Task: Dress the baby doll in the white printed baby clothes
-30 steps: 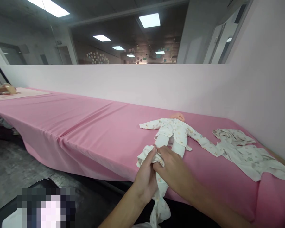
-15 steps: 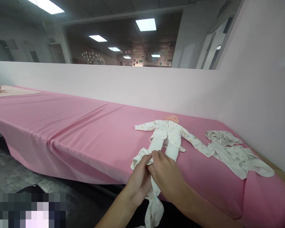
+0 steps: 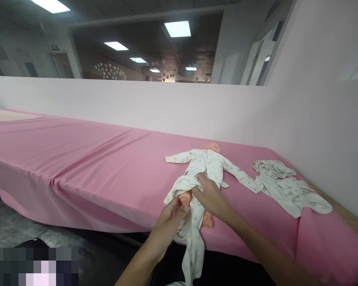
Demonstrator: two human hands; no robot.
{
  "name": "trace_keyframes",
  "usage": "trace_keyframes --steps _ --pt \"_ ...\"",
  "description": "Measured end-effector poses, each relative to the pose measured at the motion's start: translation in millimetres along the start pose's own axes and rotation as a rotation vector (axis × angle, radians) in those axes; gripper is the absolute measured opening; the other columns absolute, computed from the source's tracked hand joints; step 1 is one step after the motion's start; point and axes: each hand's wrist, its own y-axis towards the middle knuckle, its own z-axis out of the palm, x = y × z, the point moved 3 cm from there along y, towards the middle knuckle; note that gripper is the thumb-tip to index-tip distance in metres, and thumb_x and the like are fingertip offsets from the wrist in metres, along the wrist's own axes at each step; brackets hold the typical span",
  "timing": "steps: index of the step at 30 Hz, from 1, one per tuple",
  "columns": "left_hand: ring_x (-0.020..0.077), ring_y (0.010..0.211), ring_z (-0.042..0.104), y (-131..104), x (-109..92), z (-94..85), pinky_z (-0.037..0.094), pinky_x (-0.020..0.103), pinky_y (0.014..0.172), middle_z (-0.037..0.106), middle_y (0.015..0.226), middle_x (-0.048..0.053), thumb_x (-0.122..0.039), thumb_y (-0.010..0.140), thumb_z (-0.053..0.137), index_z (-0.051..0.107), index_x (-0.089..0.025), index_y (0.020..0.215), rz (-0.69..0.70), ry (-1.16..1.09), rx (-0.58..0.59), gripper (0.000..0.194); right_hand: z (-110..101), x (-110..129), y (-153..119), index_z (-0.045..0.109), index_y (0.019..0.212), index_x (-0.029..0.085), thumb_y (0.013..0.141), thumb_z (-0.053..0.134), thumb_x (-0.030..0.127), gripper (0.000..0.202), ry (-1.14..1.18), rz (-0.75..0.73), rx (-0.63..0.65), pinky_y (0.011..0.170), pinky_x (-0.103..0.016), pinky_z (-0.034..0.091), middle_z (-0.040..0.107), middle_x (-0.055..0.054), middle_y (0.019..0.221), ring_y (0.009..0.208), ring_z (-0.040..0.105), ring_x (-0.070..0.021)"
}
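Note:
A baby doll (image 3: 212, 147) lies on its back on the pink-covered table, wearing a white printed top (image 3: 210, 163) with its sleeves spread. White printed pants (image 3: 193, 242) hang over the table's front edge, one part bunched round a doll leg. My left hand (image 3: 168, 218) holds the doll's foot (image 3: 185, 198), which pokes out of the bunched cloth. Just to the right, my right hand (image 3: 209, 194) pinches the pants' fabric on that leg. The other foot (image 3: 207, 219) is bare, below my right hand.
Crumpled white printed clothes (image 3: 283, 186) lie at the table's right, near the wall. The pink cloth (image 3: 107, 159) drapes over the front edge. A pale cloth (image 3: 8, 115) is at the far left. A low wall with windows stands behind.
The bunched cloth has moved up the leg and a foot now shows out of it. My right hand has moved up and slightly right. The view has shifted a little to the right.

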Motion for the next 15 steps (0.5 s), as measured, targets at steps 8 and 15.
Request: trace_keyframes --steps 8,15 --pt "0.0256 0.126 0.048 16 29 -21.8 0.041 0.040 0.104 0.048 0.139 0.011 -0.036 0.084 0.061 0.026 -0.026 0.149 0.196 0.607 -0.154 0.074 0 -19 14 0.055 0.105 0.021 0.083 0.052 0.026 0.023 0.254 -0.017 -0.036 0.082 -0.032 0.044 0.062 -0.001 0.101 0.093 0.059 -0.0175" --pt "0.0256 0.118 0.048 27 40 -25.7 0.041 0.043 0.098 0.047 0.129 0.011 -0.026 0.089 0.045 0.038 -0.023 0.134 0.207 0.962 -0.134 0.045 -3 -29 -63 0.056 0.112 0.023 0.085 0.056 0.033 0.029 0.155 0.073 -0.266 0.090 -0.036 0.044 0.062 -0.006 0.112 0.105 0.057 -0.0213"
